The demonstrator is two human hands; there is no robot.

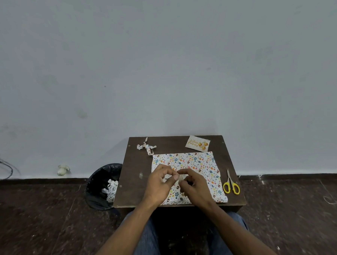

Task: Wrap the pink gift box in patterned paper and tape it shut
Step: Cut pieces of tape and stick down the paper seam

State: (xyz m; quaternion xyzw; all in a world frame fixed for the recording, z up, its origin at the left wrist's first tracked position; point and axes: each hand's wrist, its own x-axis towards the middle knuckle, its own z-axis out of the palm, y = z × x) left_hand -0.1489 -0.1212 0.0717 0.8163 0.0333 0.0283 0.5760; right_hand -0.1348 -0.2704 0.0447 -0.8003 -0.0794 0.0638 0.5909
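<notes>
Both hands' fingers curled, pinching tape

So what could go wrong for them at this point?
Both hands, left hand and right hand, seem to pinch a small piece of tape above the patterned paper; it could fold onto itself or stick to fingers. The paper's near edge reaches the table edge, so it might slide off. The scissors lie close to the right edge and could get knocked down.
</notes>
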